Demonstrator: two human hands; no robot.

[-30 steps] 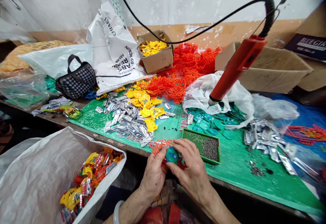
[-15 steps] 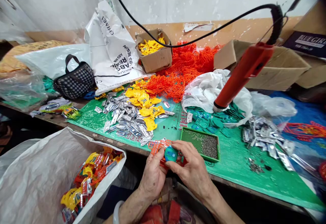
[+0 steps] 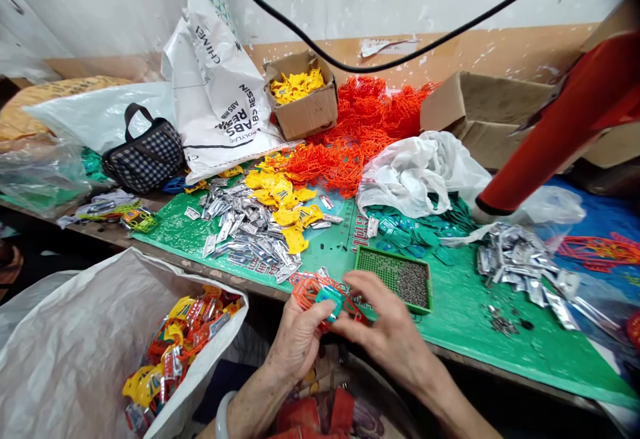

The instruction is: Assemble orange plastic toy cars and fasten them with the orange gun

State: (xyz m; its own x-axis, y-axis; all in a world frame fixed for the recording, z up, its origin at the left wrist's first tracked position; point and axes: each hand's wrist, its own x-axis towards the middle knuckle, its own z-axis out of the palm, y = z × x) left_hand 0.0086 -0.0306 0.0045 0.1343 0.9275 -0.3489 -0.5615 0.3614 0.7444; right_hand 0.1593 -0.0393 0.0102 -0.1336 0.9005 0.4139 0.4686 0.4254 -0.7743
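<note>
My left hand (image 3: 299, 336) is closed on an orange openwork plastic piece (image 3: 306, 287), its thumb pressing a small teal-green plastic part (image 3: 330, 302) against it. Beside them, my right hand (image 3: 395, 332) has its fingers spread, with the thumb side close to the orange piece; whether it touches is unclear. A green tray (image 3: 373, 267) just beyond my right hand holds small dark metal bits (image 3: 413, 283), probably screws. Past the tray lies a pile of similar teal-green parts (image 3: 410, 232). A red powered screwdriver (image 3: 545, 139) hangs at the right on a black cable (image 3: 320, 49).
Silver pieces (image 3: 240, 219) and yellow parts (image 3: 280, 192) are heaped left of centre. Behind them are tangled orange pieces (image 3: 360, 119) and a cardboard box (image 3: 307, 116). A white sack (image 3: 55, 339) with assembled pieces stands at lower left. More silver strips (image 3: 515, 262) lie right.
My right hand has let go of the green part and drawn slightly right, fingers opening. My left thumb now lies on the part. The hanging screwdriver has swung right and nearer.
</note>
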